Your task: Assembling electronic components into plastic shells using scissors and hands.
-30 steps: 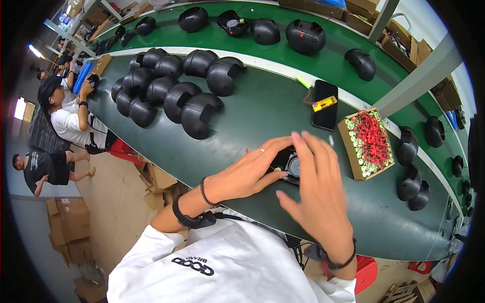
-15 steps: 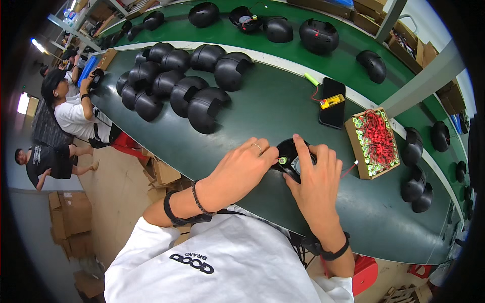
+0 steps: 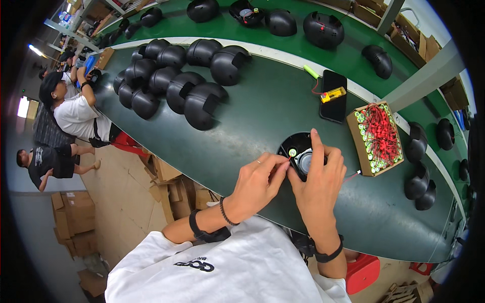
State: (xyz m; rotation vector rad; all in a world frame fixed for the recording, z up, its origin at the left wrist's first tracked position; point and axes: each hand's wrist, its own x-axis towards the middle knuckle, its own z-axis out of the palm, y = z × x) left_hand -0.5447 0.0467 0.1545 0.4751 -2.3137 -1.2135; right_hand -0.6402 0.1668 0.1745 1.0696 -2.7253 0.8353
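A round black plastic shell (image 3: 288, 142) lies open side up on the bench in front of me. Inside it I see a round grey speaker (image 3: 304, 161) and the end of a green battery cell (image 3: 292, 152). My right hand (image 3: 319, 174) grips the shell from the right, its index finger stretched along the rim. At the shell's near left edge, the thumb and fingertips of my left hand (image 3: 260, 179) pinch a thin red wire (image 3: 289, 158). A red lead with a white plug (image 3: 359, 172) sticks out beyond my right hand; where it begins is hidden.
Several black shells (image 3: 202, 105) stand grouped at the left. A carton of green cells with red wires (image 3: 378, 139) is at the right, near a black phone (image 3: 333, 108) bearing a yellow device (image 3: 333, 94). Beyond runs a green conveyor (image 3: 348, 53). Co-workers (image 3: 83, 108) sit far left.
My left hand has drawn back toward me and now pinches at the shell's near edge. The speaker and the cell's end show more fully.
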